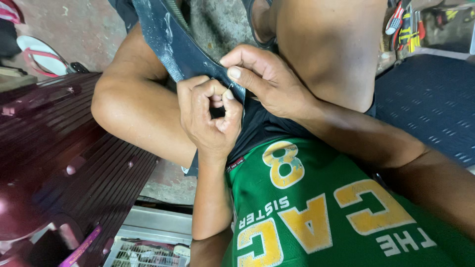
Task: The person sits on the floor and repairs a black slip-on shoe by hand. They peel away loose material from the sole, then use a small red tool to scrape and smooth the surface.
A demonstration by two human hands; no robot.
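Biggest thing in the shot is the maroon ribbed suitcase (59, 148) filling the left side, with a dark blue mat (430, 99) over on the right. The person sits in between in a green jersey (316, 217), bare knees up, and everything happens in the gap between the knees.

The work piece is a dark strip (170, 44) of what looks like rubber or coated fabric. It runs down from the top of the frame and ends right at the hands. It looks dusty, with pale scuffs along it.

The right hand (264, 81) has thumb and forefinger clamped flat on the strip's edge, holding it steady. The left hand (210, 116) is curled nearly into a fist just below, touching the right, with its fingertips pinched on the same edge. There's a thin pale sliver (230, 90) between the left thumb and finger. It might be a needle or a bit of wire, honestly too small to say.

My read is they're mid-stitch, or picking at that edge, with the right hand acting as the clamp. Whatever comes next needs that pinch kept tight and only a small, careful pull from the left, since both sets of fingertips are crowded onto one spot.

Small stuff: a flip-flop (42, 57) top left, yellow-and-black handled tools (405, 24) top right.
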